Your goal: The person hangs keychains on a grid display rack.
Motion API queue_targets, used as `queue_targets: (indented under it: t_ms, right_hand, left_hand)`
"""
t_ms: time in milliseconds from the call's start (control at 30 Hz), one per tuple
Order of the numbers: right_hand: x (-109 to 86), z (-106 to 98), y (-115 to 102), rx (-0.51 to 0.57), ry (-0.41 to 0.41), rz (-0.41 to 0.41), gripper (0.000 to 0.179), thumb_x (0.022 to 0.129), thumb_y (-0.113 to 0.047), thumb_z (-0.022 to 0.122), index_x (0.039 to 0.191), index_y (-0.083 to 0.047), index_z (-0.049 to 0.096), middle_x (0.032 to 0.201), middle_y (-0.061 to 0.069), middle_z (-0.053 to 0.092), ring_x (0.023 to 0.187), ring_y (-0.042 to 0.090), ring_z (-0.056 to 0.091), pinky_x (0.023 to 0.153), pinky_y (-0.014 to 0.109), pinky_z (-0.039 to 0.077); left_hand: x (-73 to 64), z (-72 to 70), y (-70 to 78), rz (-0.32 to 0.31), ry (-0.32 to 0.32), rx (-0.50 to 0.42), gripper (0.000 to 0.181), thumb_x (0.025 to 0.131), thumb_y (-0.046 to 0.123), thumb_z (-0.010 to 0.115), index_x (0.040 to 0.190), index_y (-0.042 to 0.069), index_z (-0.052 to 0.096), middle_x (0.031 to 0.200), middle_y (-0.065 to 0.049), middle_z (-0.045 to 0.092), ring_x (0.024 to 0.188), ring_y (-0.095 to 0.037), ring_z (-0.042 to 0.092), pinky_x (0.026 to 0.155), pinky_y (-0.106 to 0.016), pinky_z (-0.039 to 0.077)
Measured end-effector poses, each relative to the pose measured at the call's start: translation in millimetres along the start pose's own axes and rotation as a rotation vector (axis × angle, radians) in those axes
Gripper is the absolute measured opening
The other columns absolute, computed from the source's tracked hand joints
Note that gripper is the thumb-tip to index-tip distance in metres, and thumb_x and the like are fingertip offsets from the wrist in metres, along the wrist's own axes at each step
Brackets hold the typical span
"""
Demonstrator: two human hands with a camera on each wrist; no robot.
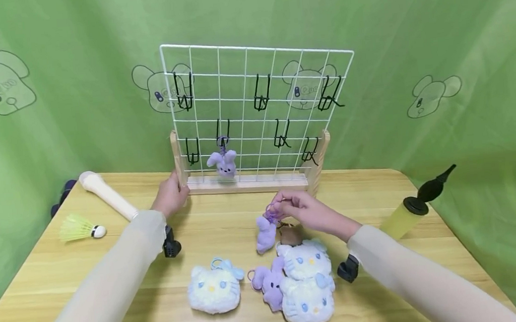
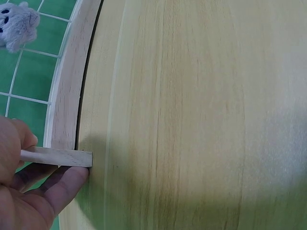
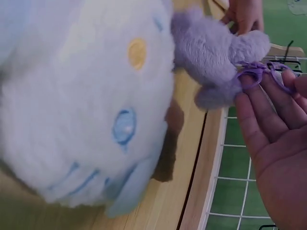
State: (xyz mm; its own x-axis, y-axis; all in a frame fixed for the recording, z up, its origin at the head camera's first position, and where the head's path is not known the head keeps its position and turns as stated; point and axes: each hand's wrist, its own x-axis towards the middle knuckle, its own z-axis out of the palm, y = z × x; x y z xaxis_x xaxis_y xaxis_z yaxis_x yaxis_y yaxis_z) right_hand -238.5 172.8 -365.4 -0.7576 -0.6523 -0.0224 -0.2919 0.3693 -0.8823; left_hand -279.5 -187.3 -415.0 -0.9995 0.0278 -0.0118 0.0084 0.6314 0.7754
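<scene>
My right hand (image 1: 305,209) pinches the purple ring (image 3: 252,79) of a fuzzy lilac bunny keychain (image 1: 266,236), which dangles head down in front of the rack. At the left end of the white wire grid rack, my left hand (image 1: 169,196) grips the wooden side support (image 2: 57,156) between thumb and fingers. Another lilac bunny keychain (image 1: 224,164) hangs from a black hook on the rack. Below my right hand lie a third bunny keychain (image 1: 270,285) and two white cat-face plush keychains (image 1: 307,303), close together. One more cat-face keychain (image 1: 214,289) lies to their left.
Several black hooks (image 1: 261,101) sit on the grid above the rack's wooden base (image 1: 246,184). At left lie a white microphone-shaped object (image 1: 108,194) and a yellow shuttlecock (image 1: 81,229). A yellow bottle with a black top (image 1: 401,218) is at right. Green curtain surrounds the table.
</scene>
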Motion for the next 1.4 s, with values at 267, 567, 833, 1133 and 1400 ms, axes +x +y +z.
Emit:
queue_targets:
  t_ms: [267,567,833,1133,1400]
  right_hand:
    - [-0.6,-4.6,-7.9,0.157,0.166,-0.061,0.027,0.111,-0.009,0.043,0.123,0.012,0.055,0.122,0.029,0.067,0.099,0.008,0.073,0.095,0.033,0.065]
    - [9.3,-17.3,-25.2,0.309,0.404,-0.144,0.019,0.113,-0.016,0.041,0.115,-0.005,0.057,0.105,-0.007,0.077,0.102,0.007,0.075,0.090,0.028,0.066]
    - [21.9,-29.0,-33.2,0.288,0.582,-0.140,0.017,0.113,-0.018,0.040,0.120,-0.008,0.053,0.091,-0.008,0.078,0.085,0.010,0.078,0.075,0.030,0.068]
    - [43.5,-30.3,-31.9,0.268,0.647,-0.105,0.020,0.114,-0.020,0.037,0.122,-0.008,0.051,0.090,-0.006,0.076,0.083,0.007,0.076,0.076,0.028,0.068]
    - [66.0,-32.1,-27.1,0.212,0.707,-0.031,0.030,0.115,-0.022,0.032,0.132,0.000,0.042,0.097,0.002,0.074,0.083,0.007,0.074,0.076,0.026,0.067]
  left_hand:
    - [0.3,0.2,-3.2,-0.002,-0.003,-0.011,0.060,0.105,0.006,0.043,0.160,-0.009,0.023,0.144,-0.042,0.052,0.101,-0.042,0.071,0.077,-0.035,0.066]
    - [-1.2,0.0,-2.5,0.011,0.007,-0.007,0.060,0.105,0.005,0.045,0.159,-0.010,0.024,0.144,-0.043,0.052,0.104,-0.045,0.071,0.083,-0.041,0.067]
    - [-2.4,0.6,0.2,-0.002,0.001,-0.021,0.060,0.105,0.006,0.043,0.160,-0.008,0.024,0.146,-0.042,0.050,0.109,-0.047,0.070,0.087,-0.043,0.067]
    - [-1.0,0.4,-1.2,-0.005,-0.002,-0.020,0.061,0.105,0.005,0.043,0.161,-0.008,0.022,0.149,-0.042,0.048,0.110,-0.047,0.070,0.089,-0.044,0.067]
    - [0.0,0.4,-0.7,-0.010,-0.005,-0.029,0.060,0.105,0.005,0.044,0.160,-0.008,0.023,0.146,-0.042,0.050,0.104,-0.043,0.070,0.084,-0.040,0.067]
